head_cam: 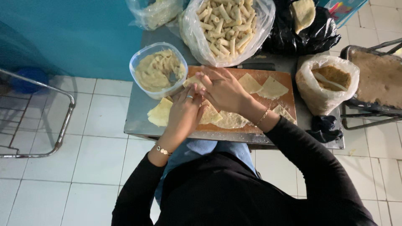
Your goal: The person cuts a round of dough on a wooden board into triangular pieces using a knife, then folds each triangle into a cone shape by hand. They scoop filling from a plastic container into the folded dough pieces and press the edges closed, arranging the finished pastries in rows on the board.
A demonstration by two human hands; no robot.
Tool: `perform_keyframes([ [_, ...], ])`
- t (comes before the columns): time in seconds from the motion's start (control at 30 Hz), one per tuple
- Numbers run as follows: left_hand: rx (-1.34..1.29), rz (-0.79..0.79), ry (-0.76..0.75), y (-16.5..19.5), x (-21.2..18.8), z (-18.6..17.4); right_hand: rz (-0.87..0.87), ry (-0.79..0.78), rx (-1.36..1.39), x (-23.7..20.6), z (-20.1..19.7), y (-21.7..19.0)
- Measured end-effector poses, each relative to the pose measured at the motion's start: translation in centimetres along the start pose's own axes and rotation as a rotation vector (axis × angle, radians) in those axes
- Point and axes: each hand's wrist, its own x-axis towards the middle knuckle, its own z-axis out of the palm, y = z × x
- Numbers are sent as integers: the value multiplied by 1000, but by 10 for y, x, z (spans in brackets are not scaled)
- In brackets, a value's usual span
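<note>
While both hands meet over the wooden board point(268, 77), the left hand point(184, 111) and right hand point(222, 88) curl their fingers around a small dough wrapper point(193, 80). Fingertips pinch it, nearly closed.

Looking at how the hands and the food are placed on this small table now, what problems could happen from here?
The stack of wrappers lies at the metal table's front left edge, close to the left hand; a nudge could slide it off. Both hands, the right hand too, work on one wrapper right beside the tub of filling, so an elbow or wrist might push the tub. The big bag of rolls leans over the board and could spill.
</note>
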Motion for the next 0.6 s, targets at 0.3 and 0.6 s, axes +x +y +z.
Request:
perform_keyframes([
  [0.3, 45, -17, -43, 1, 0, -2, -13, 13, 79, -1, 1, 3],
  [0.6, 16, -11, -6, -4, -2, -2, -4, -88, 436, -14, -18, 19],
])
